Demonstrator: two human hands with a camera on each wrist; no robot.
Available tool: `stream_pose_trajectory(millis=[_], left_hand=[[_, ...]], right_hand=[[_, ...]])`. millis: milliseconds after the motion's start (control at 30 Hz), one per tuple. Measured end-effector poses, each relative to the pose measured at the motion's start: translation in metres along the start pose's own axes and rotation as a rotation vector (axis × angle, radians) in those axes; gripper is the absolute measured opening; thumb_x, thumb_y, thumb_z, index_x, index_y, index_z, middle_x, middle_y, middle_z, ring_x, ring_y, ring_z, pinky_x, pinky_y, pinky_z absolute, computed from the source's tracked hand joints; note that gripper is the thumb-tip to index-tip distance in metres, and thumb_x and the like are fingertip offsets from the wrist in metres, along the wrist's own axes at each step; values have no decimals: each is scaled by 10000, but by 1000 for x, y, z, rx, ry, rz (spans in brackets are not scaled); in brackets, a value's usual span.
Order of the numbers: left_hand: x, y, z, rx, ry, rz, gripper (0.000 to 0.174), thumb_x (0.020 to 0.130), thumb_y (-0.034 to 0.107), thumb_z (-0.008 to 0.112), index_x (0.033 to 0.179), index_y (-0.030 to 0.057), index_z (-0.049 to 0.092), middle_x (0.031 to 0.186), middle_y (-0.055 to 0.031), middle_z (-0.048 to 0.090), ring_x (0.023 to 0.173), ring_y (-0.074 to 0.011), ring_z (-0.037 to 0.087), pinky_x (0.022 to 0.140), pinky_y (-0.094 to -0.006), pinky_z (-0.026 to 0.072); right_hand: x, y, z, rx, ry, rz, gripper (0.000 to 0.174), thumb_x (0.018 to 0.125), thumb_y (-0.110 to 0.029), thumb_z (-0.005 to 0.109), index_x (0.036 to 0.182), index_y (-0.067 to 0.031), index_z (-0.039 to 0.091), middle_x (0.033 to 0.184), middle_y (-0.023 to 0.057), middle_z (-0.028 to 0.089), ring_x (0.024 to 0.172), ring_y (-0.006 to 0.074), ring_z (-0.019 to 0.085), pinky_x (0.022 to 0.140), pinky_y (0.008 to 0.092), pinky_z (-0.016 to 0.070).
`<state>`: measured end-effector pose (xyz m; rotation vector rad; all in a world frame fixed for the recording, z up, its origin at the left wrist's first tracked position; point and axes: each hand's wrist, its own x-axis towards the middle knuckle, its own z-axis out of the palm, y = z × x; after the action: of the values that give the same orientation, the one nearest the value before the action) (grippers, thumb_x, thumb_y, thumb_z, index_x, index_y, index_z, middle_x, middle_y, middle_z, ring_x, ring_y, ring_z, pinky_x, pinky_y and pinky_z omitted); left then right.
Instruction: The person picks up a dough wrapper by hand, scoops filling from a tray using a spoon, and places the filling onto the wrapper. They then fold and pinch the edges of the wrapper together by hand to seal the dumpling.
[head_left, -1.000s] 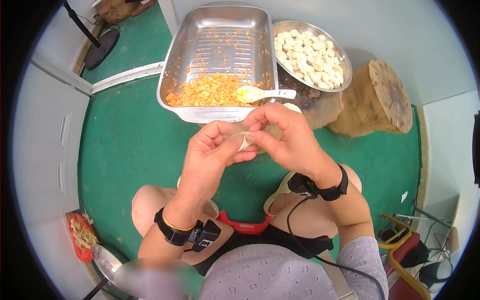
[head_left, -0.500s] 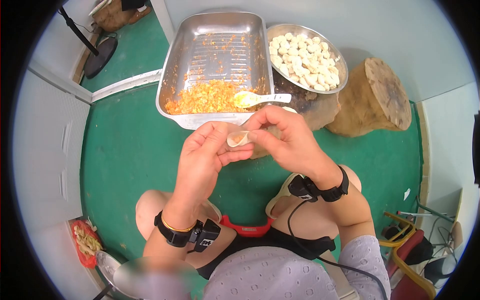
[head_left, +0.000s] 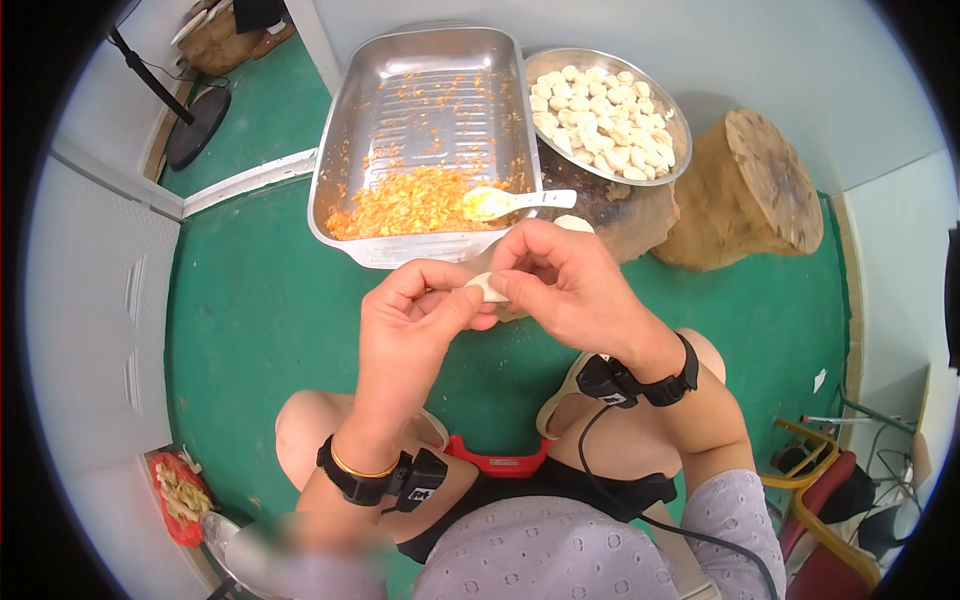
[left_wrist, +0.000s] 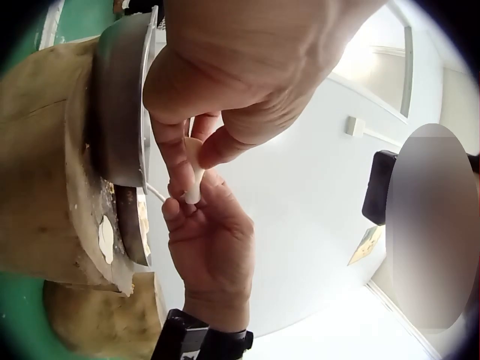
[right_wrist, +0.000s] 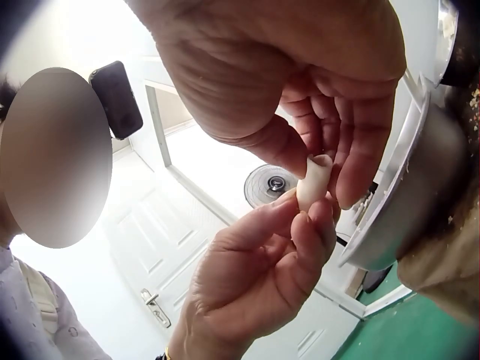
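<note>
Between both hands is a small white dumpling (head_left: 487, 287), its wrapper folded over, with no filling showing in the head view. My left hand (head_left: 408, 318) pinches its left side between thumb and fingers. From the right, my right hand (head_left: 572, 288) pinches the other side, thumb on the dough. In the right wrist view the dumpling (right_wrist: 313, 184) looks like a short rolled tube with an opening at its upper end. Beyond the hands, a metal pan (head_left: 345, 130) holds orange-yellow chopped filling (head_left: 400, 205), and a white spoon (head_left: 540, 199) lies on it.
A round metal bowl (head_left: 683, 140) of white dumplings (head_left: 605, 120) stands right of the pan on a wooden stump (head_left: 640, 225). Some pale dough (head_left: 573, 223) shows just beyond the right hand. Another stump (head_left: 750, 190) stands farther right, by the wall.
Half a second ago the wrapper was cupped with filling visible; now its edges are folded together. Both hands have moved slightly down in the head view and stay on the dough.
</note>
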<state>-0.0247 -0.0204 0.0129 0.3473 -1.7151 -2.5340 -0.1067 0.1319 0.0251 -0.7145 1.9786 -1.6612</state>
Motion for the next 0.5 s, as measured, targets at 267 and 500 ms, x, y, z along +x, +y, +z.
stream_pose_trajectory(millis=[267, 500], left_hand=[[0, 0, 0, -9, 34, -41, 55, 830, -14, 606, 875, -40, 587, 824, -94, 642, 678, -117, 626, 646, -235, 538], [-1, 1, 2, 48, 33, -10, 78, 836, 1, 592, 905, -34, 587, 826, -115, 647, 697, -154, 644, 641, -256, 546]], right_hand=[[0, 5, 4, 116, -17, 32, 71, 832, -50, 589, 852, 18, 578, 717, 42, 607, 642, 60, 546, 562, 219, 455], [0, 4, 3, 17, 7, -21, 67, 840, -53, 585, 812, 8, 581, 681, 11, 574, 603, 43, 494, 518, 219, 424]])
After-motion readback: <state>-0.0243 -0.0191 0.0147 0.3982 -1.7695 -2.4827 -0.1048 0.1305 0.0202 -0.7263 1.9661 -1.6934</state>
